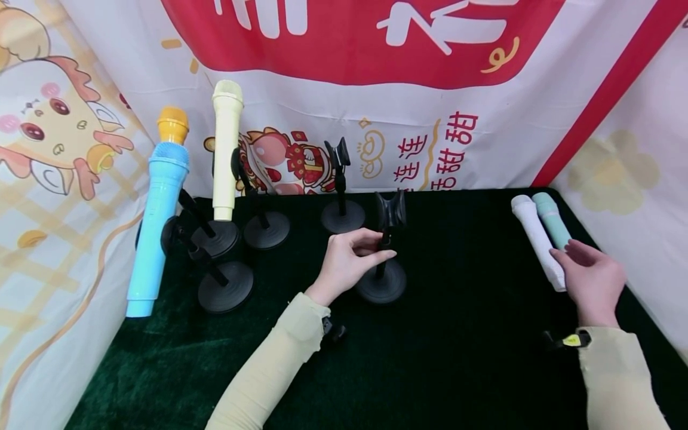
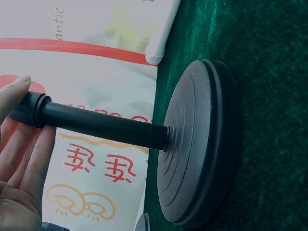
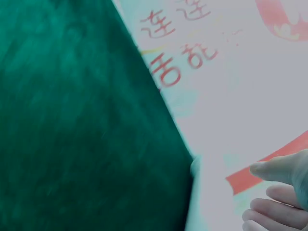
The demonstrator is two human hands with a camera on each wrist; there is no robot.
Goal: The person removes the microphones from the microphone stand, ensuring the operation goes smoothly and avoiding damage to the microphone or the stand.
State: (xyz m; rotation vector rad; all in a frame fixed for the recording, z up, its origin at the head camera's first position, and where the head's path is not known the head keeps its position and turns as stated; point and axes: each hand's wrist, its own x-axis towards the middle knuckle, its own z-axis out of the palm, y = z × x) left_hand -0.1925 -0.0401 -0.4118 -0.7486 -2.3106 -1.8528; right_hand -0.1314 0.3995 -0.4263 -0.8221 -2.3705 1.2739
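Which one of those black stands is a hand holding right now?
The rightmost stand: the left hand grips it, while all the other stands are untouched.

Dark green tabletop, five black stands, white microphone, mint microphone beside it

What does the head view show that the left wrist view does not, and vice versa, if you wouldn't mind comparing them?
Only the head view shows the light blue microphone, the pale yellow microphone, an orange microphone head and the right hand.

Only the left wrist view shows the grey lettering "antic" readably on the backdrop.

Both show the left hand gripping a black microphone stand, its round base resting on the dark green cloth, and red Chinese characters behind.
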